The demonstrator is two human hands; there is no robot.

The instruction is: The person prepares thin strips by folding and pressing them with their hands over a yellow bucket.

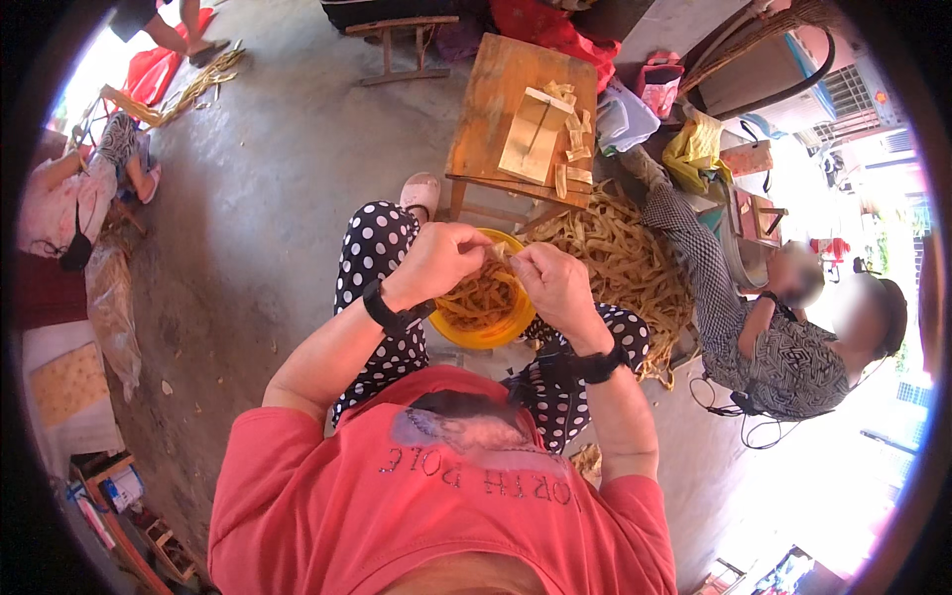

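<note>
My left hand point(439, 260) and my right hand point(554, 290) meet over a yellow plastic tub point(483, 340) between my knees. Thumbs and fingertips of both pinch a small pale strip point(500, 251), partly hidden by the fingers. Inside the tub lie brownish shredded strips point(480, 301). Just beyond stands a wooden stool point(506, 67). On it rests a light wooden board point(528, 141) with a raised end block and a dark thin line along its middle. Several flat tan strips point(576, 141) lie beside the board.
A large heap of long dried strips point(617, 253) covers the floor right of the stool. A seated person point(788, 357) is close on the right, another point(82, 193) at far left. Bags, including a yellow one point(692, 152), stand at back right. A low wooden bench point(401, 44) is at the back.
</note>
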